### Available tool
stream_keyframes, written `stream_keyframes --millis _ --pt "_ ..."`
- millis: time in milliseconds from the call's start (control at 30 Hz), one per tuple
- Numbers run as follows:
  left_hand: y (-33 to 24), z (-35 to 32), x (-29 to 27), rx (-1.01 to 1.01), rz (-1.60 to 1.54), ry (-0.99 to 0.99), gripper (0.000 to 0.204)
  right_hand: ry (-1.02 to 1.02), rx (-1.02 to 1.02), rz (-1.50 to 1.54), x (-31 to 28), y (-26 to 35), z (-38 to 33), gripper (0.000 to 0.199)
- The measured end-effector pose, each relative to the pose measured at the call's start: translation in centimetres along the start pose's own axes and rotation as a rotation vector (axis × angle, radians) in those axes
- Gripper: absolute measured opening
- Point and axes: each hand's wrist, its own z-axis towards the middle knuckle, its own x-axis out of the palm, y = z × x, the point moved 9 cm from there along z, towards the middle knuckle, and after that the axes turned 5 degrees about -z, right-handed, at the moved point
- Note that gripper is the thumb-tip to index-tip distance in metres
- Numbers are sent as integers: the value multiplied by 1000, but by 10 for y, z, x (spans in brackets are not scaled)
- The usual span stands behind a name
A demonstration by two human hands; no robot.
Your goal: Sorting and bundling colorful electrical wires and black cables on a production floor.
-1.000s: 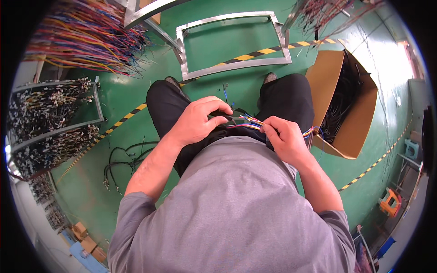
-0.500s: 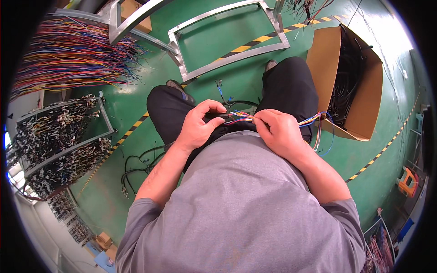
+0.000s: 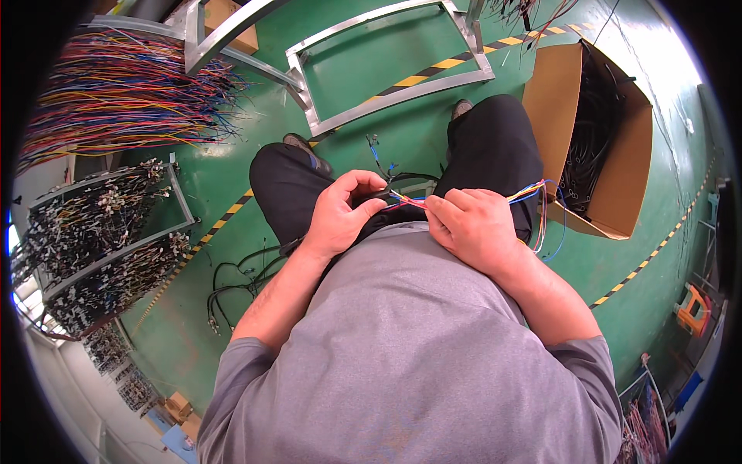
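Between my two hands, in front of my waist, runs a bundle of coloured wires [image 3: 410,201] in red, yellow, blue and white. My left hand [image 3: 340,213] pinches a dark piece, apparently a black sleeve [image 3: 380,193], at the bundle's left end; the fingers partly hide it. My right hand [image 3: 473,226] is closed around the bundle, thumb and fingers pressed together. Beyond that hand the wires' loose tails [image 3: 545,203] hang over my right thigh. Black cables [image 3: 421,178] with small blue-wired ends lie just past my hands, between my knees.
An open carton [image 3: 638,162] of black tubing stands at the right. A metal frame [image 3: 402,100] is ahead of my feet. Many coloured wires [image 3: 131,93] lie at the far left, above racks of connectors [image 3: 108,209]. Black cables [image 3: 232,286] rest on the floor left of me.
My right hand has shifted slightly left along the wires, so the stretch between my hands is a little shorter. My left hand has stayed nearly in place.
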Motion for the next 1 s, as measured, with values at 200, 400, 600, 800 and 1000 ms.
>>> stream_keyframes --millis 200,400,600,800,1000 --pt "3 2 0 -7 1 21 28 -31 -37 -15 -7 4 0 15" --pt "-2 0 3 22 -15 65 29 -14 -46 -21 -4 5 -1 14" --pt "-7 -1 5 49 -67 146 28 95 278 366 15 -23 -9 8" --pt "-12 1 6 131 11 183 25 205 411 570 31 -33 -18 11" --pt "-37 3 12 273 338 238 24 161 291 427 15 -25 -11 10"
